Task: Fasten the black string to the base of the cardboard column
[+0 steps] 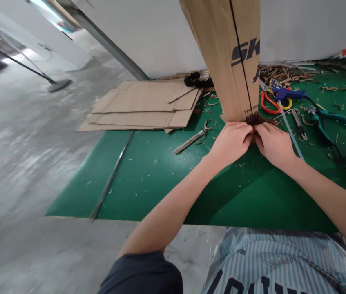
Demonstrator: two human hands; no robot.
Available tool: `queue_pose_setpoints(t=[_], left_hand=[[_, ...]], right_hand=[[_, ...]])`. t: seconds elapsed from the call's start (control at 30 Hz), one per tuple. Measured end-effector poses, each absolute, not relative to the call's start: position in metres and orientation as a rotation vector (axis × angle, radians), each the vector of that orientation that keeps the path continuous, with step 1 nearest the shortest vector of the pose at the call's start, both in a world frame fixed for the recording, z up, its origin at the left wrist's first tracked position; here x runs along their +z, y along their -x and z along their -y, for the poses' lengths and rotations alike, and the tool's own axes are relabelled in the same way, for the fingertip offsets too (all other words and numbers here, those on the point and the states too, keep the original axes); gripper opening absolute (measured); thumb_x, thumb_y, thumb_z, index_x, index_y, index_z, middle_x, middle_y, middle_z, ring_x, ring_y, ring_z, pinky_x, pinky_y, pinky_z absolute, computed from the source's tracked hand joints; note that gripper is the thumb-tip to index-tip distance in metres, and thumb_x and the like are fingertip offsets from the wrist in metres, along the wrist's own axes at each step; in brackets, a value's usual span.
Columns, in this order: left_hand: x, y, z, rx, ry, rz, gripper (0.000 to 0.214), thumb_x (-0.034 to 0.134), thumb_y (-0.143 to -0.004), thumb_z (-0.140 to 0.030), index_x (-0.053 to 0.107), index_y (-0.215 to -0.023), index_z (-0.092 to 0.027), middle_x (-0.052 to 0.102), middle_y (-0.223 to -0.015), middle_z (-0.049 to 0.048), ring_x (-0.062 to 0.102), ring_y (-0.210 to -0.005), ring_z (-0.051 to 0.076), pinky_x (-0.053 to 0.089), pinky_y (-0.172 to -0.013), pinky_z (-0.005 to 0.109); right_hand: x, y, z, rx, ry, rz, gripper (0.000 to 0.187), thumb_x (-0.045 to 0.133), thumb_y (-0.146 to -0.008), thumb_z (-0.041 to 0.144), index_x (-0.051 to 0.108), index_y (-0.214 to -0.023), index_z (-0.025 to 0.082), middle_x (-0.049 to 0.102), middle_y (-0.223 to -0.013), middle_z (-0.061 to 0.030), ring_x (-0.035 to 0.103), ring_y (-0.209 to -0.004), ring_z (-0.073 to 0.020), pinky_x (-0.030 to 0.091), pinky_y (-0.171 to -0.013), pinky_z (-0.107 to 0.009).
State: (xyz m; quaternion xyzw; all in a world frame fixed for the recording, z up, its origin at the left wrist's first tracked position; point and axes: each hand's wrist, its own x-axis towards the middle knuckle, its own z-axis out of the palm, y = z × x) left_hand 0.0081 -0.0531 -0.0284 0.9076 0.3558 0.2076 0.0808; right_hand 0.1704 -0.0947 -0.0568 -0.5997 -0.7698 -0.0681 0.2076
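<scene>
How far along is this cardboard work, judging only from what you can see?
Done, it seems: cardboard scraps litter the green mat, and a tall folded cardboard piece stands upright. In hand: the left hand and the right hand pinch a dark brown tuft at its foot. Left, probably: the flat cardboard sheets lie stacked aside, apparently unused; the blue glue gun rests on the mat.
</scene>
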Motion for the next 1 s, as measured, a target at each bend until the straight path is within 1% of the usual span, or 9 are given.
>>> queue_pose_setpoints(t=[0.1,0.2,0.3,0.4,0.53,0.7,0.87,1.0], left_hand=[[-0.028,-0.009,0.055,0.6,-2.738,-1.068,0.02,0.048,-0.091,-0.013,0.063,-0.078,-0.016,0.068,-0.081,0.007,0.063,-0.08,0.02,0.049,-0.079,0.035],[-0.028,-0.008,0.057,0.58,-2.768,-1.078,0.022,0.047,-0.093,-0.014,0.063,-0.079,-0.016,0.068,-0.082,0.0074,0.062,-0.08,0.02,0.049,-0.082,0.036],[-0.028,-0.008,0.058,0.574,-2.777,-1.082,0.022,0.047,-0.094,-0.015,0.064,-0.079,-0.016,0.068,-0.081,0.0077,0.063,-0.08,0.021,0.049,-0.082,0.037],[-0.029,-0.007,0.058,0.601,-2.748,-1.087,0.021,0.048,-0.094,-0.015,0.064,-0.081,-0.017,0.069,-0.083,0.0071,0.063,-0.082,0.021,0.049,-0.084,0.037],[-0.03,-0.002,0.059,0.673,-2.695,-1.113,0.015,0.052,-0.091,-0.013,0.065,-0.084,-0.019,0.072,-0.09,0.0055,0.064,-0.087,0.02,0.048,-0.088,0.037],[-0.032,0.001,0.06,0.688,-2.708,-1.182,0.012,0.056,-0.088,-0.012,0.063,-0.082,-0.02,0.072,-0.087,0.0046,0.064,-0.086,0.02,0.048,-0.091,0.038],[-0.033,0.001,0.061,0.705,-2.724,-1.184,0.009,0.058,-0.086,-0.012,0.061,-0.081,-0.019,0.071,-0.088,0.004,0.063,-0.087,0.02,0.049,-0.09,0.038],[-0.033,0.001,0.062,0.704,-2.736,-1.169,0.011,0.055,-0.09,-0.014,0.061,-0.082,-0.019,0.071,-0.088,0.0043,0.064,-0.087,0.021,0.049,-0.091,0.039]], right_hand=[[-0.057,-0.171,0.094,-0.129,1.66,2.158,0.024,0.043,-0.092,0.017,0.064,-0.103,0.017,0.069,-0.1,-0.0085,0.06,-0.077,-0.0177,0.022,-0.052,-0.03],[-0.056,-0.172,0.093,-0.118,1.656,2.166,0.022,0.044,-0.089,0.018,0.065,-0.096,0.018,0.069,-0.094,-0.0068,0.057,-0.068,-0.016,0.022,-0.052,-0.031],[-0.056,-0.173,0.093,-0.154,1.652,2.171,0.02,0.046,-0.087,0.019,0.066,-0.092,0.018,0.07,-0.087,-0.0053,0.056,-0.064,-0.0159,0.02,-0.052,-0.032],[-0.055,-0.176,0.092,-0.161,1.662,2.153,0.021,0.047,-0.088,0.02,0.068,-0.091,0.019,0.071,-0.087,-0.0044,0.058,-0.065,-0.0159,0.02,-0.053,-0.032],[-0.057,-0.182,0.09,-0.088,1.625,2.074,0.02,0.05,-0.092,0.024,0.07,-0.095,0.021,0.074,-0.095,-0.003,0.062,-0.072,-0.0163,0.023,-0.054,-0.03],[-0.062,-0.186,0.09,-0.049,1.623,2.038,0.018,0.053,-0.094,0.029,0.069,-0.095,0.021,0.075,-0.096,-0.0033,0.064,-0.075,-0.0172,0.025,-0.055,-0.029],[-0.062,-0.182,0.091,-0.033,1.612,2.052,0.019,0.052,-0.094,0.029,0.068,-0.097,0.02,0.075,-0.095,-0.0043,0.064,-0.074,-0.0172,0.026,-0.055,-0.029],[-0.063,-0.177,0.092,-0.016,1.533,2.104,0.025,0.045,-0.095,0.026,0.068,-0.1,0.02,0.075,-0.094,-0.0053,0.063,-0.075,-0.0171,0.027,-0.055,-0.029]])
